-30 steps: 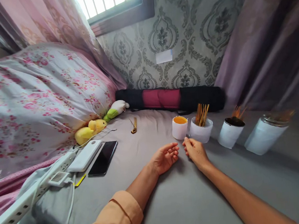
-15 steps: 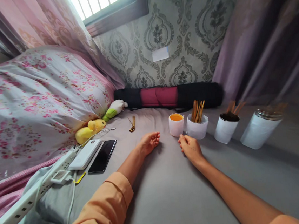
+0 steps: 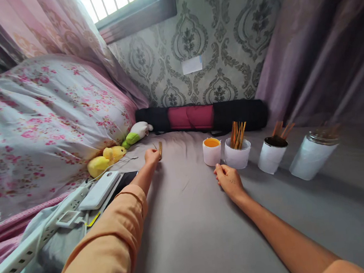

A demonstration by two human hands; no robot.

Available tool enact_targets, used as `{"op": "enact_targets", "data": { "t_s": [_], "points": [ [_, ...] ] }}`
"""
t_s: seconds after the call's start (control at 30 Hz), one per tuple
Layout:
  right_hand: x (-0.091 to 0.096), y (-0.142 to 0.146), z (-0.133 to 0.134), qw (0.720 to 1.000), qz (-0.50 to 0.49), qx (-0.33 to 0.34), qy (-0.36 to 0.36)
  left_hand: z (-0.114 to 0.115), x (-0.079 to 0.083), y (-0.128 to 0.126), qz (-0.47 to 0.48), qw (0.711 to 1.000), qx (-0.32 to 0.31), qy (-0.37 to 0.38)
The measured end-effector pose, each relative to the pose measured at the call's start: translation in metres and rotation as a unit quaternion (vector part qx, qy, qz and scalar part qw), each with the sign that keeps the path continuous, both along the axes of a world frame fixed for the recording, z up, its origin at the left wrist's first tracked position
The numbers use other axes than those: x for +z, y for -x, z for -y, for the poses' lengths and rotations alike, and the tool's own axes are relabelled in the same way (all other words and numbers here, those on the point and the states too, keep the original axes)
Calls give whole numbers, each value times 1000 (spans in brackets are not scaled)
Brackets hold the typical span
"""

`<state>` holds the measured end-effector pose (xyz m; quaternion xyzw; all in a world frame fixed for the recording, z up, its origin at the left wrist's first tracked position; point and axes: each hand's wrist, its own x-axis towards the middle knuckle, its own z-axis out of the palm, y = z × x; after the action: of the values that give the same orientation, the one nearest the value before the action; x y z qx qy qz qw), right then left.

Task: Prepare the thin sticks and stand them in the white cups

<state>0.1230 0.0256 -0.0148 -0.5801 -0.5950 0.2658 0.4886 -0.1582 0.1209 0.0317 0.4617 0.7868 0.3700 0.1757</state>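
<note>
My left hand (image 3: 151, 155) is stretched forward at the left, its fingers closed at a small bundle of thin golden-brown sticks (image 3: 160, 149) on the sheet. Part of the bundle is hidden behind the fingers. My right hand (image 3: 229, 179) rests with fingers curled together; whatever they may hold is hidden. Just beyond it stands a white-wrapped cup with an orange inside (image 3: 212, 155). A wider white tub (image 3: 237, 160) beside that cup holds several upright brown sticks (image 3: 238, 134).
Farther right are a white-wrapped can (image 3: 272, 161) and a white-wrapped jar (image 3: 313, 158), both with sticks. Leftward lie a power bank (image 3: 100, 190), a partly covered phone (image 3: 126, 180), a power strip (image 3: 34, 243) and plush toys (image 3: 107, 159). A black-and-maroon roll (image 3: 191, 117) lies along the wall.
My left hand has moved forward and left from the middle of the sheet to the bundle of sticks, its fingers closing. My right hand has hardly moved. The view has shifted slightly.
</note>
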Motion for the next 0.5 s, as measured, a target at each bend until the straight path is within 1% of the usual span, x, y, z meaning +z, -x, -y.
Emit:
{"op": "enact_targets", "data": {
  "t_s": [0.1, 0.2, 0.33, 0.5],
  "points": [
    [0, 0, 0, 1000, 4, 1, 2, -8, -2, 16, -34, 999, 40, -9],
    [1, 0, 0, 1000, 7, 1, 2, -13, -4, 26, -55, 997, 56, -6],
    [3, 1, 1, 1000, -2, 4, 9, -20, -7, 30, -70, 996, 52, 8],
    [4, 0, 2, 1000, 2, 3, 10, -26, -10, 25, -83, 996, 34, 29]
  ]
}}
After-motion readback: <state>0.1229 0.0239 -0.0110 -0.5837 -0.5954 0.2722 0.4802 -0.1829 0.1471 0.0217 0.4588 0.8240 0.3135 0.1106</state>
